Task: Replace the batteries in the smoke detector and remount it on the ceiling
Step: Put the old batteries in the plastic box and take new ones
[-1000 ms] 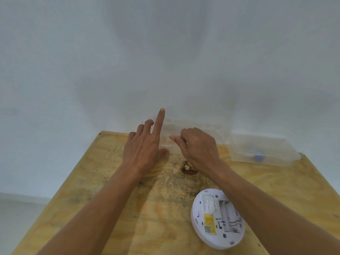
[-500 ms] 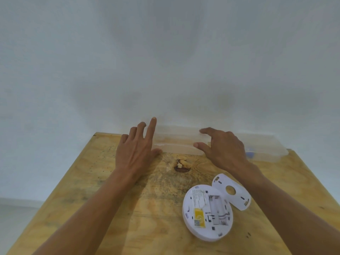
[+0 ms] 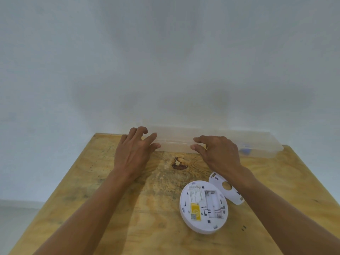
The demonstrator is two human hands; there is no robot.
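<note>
Smoke detector (image 3: 203,206) lies back-side up on the plywood table (image 3: 103,190), toward its near right edge, battery bay exposed. Mounting plate (image 3: 225,188) sits just beyond it, partly under the right forearm. Left hand (image 3: 132,153) and right hand (image 3: 219,153) rest at the clear container (image 3: 174,142) along the far edge, fingers loosely spread, grasping nothing.

We see both forearms reaching forward — left hand (image 3: 133,153) and right hand (image 3: 219,153) palm-down, fingers loosely curled, well apart.
</note>
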